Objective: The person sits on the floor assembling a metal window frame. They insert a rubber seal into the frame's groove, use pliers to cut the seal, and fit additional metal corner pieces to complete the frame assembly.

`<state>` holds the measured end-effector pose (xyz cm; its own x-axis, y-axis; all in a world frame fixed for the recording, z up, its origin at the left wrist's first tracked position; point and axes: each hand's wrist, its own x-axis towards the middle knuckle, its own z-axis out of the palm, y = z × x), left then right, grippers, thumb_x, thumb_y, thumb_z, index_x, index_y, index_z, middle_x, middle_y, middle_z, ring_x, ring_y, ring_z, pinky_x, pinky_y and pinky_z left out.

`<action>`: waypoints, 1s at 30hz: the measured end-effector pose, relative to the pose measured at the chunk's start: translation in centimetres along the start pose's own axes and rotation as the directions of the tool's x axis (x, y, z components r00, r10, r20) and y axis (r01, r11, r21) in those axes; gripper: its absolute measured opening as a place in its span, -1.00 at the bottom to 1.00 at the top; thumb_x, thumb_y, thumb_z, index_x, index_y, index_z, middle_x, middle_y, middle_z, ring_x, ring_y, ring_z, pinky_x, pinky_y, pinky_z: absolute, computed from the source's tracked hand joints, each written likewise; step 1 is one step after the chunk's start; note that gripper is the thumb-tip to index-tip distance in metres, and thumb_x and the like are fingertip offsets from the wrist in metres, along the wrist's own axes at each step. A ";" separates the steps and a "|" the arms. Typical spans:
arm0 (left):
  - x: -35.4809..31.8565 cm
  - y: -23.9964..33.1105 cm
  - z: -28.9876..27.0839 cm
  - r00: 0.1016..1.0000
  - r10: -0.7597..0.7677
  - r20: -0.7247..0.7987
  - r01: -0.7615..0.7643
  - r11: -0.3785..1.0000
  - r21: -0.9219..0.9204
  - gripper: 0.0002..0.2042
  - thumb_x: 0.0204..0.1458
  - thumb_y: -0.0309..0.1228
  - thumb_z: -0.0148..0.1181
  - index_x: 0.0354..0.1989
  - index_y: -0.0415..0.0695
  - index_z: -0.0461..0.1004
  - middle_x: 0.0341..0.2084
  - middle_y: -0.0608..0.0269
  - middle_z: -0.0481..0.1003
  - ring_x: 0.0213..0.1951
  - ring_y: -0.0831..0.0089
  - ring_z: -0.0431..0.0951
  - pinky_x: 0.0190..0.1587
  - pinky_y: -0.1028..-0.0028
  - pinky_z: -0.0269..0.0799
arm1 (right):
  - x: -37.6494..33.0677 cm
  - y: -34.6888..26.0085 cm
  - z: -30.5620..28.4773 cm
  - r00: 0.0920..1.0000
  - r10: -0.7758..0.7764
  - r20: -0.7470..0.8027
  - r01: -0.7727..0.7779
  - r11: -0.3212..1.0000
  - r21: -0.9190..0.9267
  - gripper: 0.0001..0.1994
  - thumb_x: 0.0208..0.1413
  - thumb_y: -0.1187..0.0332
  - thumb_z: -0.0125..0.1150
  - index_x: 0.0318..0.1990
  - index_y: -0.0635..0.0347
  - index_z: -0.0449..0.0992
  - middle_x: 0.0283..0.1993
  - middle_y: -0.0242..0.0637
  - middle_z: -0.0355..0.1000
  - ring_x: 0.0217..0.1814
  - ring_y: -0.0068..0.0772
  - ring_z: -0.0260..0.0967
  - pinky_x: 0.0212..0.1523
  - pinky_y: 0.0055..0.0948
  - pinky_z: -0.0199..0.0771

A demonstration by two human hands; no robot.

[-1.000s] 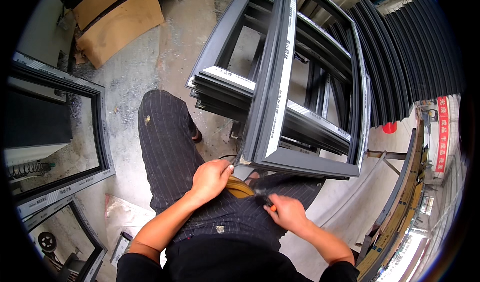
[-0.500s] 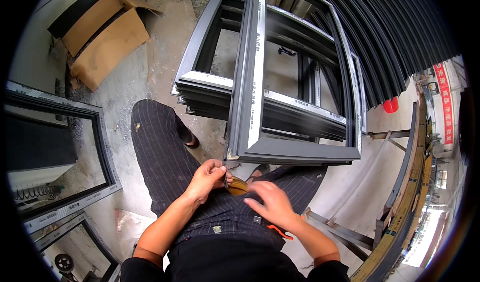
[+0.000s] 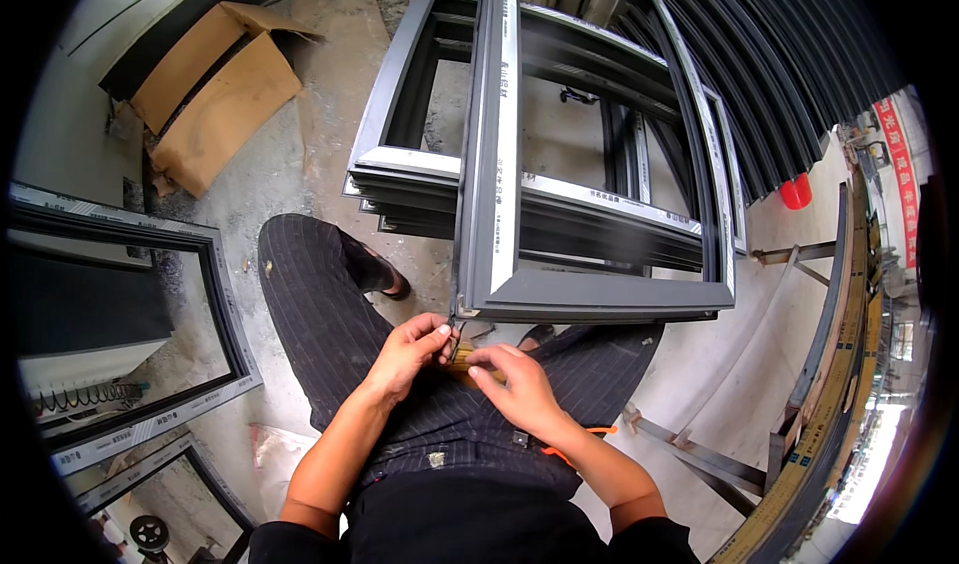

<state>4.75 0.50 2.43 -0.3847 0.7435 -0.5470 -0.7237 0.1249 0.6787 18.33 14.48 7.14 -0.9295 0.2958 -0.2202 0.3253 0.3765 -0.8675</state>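
A dark grey window frame (image 3: pixel 609 292) with white printed film stands tilted in front of me, its near left corner above my lap. At that corner my left hand (image 3: pixel 412 354) is closed, thumb and fingers pinching a thin black strip (image 3: pixel 457 341) that meets the frame. Just right of it is my right hand (image 3: pixel 521 389), its fingers bent, thumb apart from them, with nothing visible in its grasp. Its fingertips are close to a yellow-brown curved object (image 3: pixel 462 360) between my thighs, partly hidden by both hands.
More frames (image 3: pixel 400 154) are stacked behind. Others (image 3: pixel 225 314) stand at my left. An open cardboard box (image 3: pixel 225 114) lies far left. Long dark profiles (image 3: pixel 789 64) fill the far right, and a metal rack (image 3: pixel 699 454) with long strips stands to my right.
My right hand has moved left, closer to my left hand and the yellow-brown object. My left hand keeps its pinch at the frame's corner, slightly higher. The whole view has shifted a little.
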 end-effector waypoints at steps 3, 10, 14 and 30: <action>0.0 0.9 -0.2 1.000 -0.013 0.001 0.013 0.999 0.043 -0.83 0.21 -0.34 0.04 -0.27 -0.18 0.48 -0.55 0.43 0.40 -0.49 0.65 0.34 -0.37 0.65 0.24 | 0.5 0.3 0.2 0.998 -0.049 -0.036 0.047 0.998 -0.046 -0.84 0.10 0.33 0.18 -0.23 0.20 0.50 -0.29 -0.18 0.44 -0.22 -0.12 0.44 -0.24 -0.28 0.44; 0.1 0.2 -1.1 0.999 -0.007 -0.036 0.010 0.998 0.058 -0.82 0.21 -0.32 0.04 -0.31 -0.17 0.46 -0.58 0.44 0.37 -0.51 0.66 0.31 -0.39 0.63 0.24 | -5.5 0.5 -5.2 0.928 0.131 0.348 0.127 0.768 -0.628 -0.66 -0.06 0.10 0.33 -0.27 0.15 0.46 -0.29 -0.22 0.38 -0.20 -0.13 0.38 -0.19 -0.21 0.39; 0.4 -0.3 -1.1 0.998 0.011 -0.068 -0.007 0.998 0.069 -0.82 0.21 -0.32 0.04 -0.33 -0.17 0.45 -0.57 0.45 0.37 -0.50 0.66 0.30 -0.40 0.63 0.23 | -9.2 2.0 -5.7 0.894 0.209 0.396 0.167 0.664 -0.729 -0.55 -0.20 0.02 0.39 -0.23 0.11 0.45 -0.27 -0.28 0.36 -0.16 -0.16 0.36 -0.18 -0.21 0.39; 0.6 -0.7 -1.6 0.997 0.025 -0.067 -0.021 0.998 0.061 -0.82 0.20 -0.32 0.07 -0.33 -0.17 0.45 -0.57 0.47 0.34 -0.49 0.68 0.30 -0.39 0.62 0.25 | -6.4 2.8 -5.5 0.896 0.196 0.400 0.045 0.854 -0.518 -0.54 -0.14 0.12 0.39 -0.10 0.16 0.48 -0.18 -0.20 0.37 -0.07 -0.10 0.36 -0.10 -0.22 0.44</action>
<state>4.12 -0.25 0.84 -0.4404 0.7006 -0.5614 -0.6791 0.1491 0.7188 26.12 18.43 8.60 -0.8383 -0.0123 -0.5451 0.3262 0.7899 -0.5193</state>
